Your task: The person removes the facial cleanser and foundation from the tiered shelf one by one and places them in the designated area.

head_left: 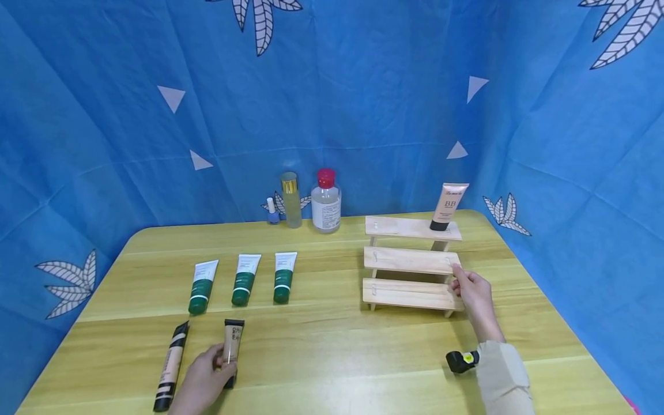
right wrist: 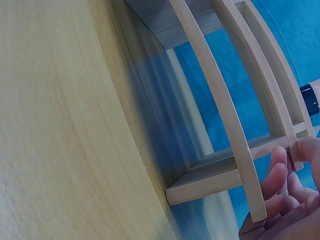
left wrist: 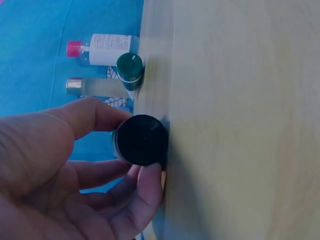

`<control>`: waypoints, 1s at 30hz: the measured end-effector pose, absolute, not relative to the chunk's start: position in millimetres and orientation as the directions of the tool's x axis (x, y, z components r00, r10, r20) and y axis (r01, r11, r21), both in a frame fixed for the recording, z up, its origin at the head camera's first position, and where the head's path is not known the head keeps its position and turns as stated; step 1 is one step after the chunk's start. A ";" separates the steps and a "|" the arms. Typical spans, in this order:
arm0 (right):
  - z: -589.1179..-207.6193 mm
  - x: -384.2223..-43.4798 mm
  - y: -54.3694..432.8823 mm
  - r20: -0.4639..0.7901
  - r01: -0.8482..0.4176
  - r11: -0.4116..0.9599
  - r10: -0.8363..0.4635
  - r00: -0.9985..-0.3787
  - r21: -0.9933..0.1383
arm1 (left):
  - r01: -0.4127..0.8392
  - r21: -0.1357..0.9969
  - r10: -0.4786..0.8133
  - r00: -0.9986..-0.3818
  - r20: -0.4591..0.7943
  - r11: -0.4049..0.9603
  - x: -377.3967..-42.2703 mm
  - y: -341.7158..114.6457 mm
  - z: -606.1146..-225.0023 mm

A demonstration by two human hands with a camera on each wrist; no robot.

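My left hand (head_left: 199, 377) grips a beige cosmetic tube (head_left: 232, 341) with a black end, low over the front left of the table. In the left wrist view its round black cap (left wrist: 142, 140) faces the camera, between thumb and fingers. At the right, my right hand (head_left: 473, 291) pinches the right end of the middle tier of a three-tier wooden display stand (head_left: 410, 260). The right wrist view shows the thumb on that plank (right wrist: 262, 87) and fingers beneath. On the top tier a BB cream tube (head_left: 449, 204) stands on its black cap, leaning slightly.
A longer black-and-pink tube (head_left: 171, 369) lies left of my left hand. Behind it are three green-and-white tubes (head_left: 242, 280). At the back stand a small nail polish bottle (head_left: 272, 213), a gold-capped bottle (head_left: 292, 204) and a red-capped bottle (head_left: 326, 204). A blue cloth (head_left: 363, 104) hangs behind.
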State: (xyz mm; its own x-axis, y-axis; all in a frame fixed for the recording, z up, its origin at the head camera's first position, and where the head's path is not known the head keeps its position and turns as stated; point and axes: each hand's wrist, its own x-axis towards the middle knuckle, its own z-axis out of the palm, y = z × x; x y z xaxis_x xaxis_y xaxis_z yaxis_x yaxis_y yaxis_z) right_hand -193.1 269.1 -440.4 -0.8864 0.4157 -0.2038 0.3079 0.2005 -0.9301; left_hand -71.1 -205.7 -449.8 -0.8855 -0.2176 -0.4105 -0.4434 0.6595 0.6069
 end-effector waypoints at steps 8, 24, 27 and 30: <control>-439.7 -192.5 268.6 -0.198 0.310 0.213 0.424 -0.884 -0.927 | -0.421 0.588 -0.189 -0.890 -0.416 0.691 -71.4 -207.7 -449.8; -440.6 -191.6 270.2 -0.183 0.289 0.217 0.407 -0.895 -0.933 | -0.469 0.579 -0.228 -0.868 -0.440 0.667 -73.2 -210.3 -454.0; -440.2 -191.6 270.0 -0.185 0.292 0.217 0.409 -0.894 -0.931 | -0.452 0.586 -0.222 -0.878 -0.424 0.672 -73.4 -211.4 -453.5; -440.4 -191.9 270.2 -0.186 0.293 0.214 0.411 -0.893 -0.932 | -0.438 0.593 -0.218 -0.887 -0.407 0.676 -72.6 -210.8 -451.0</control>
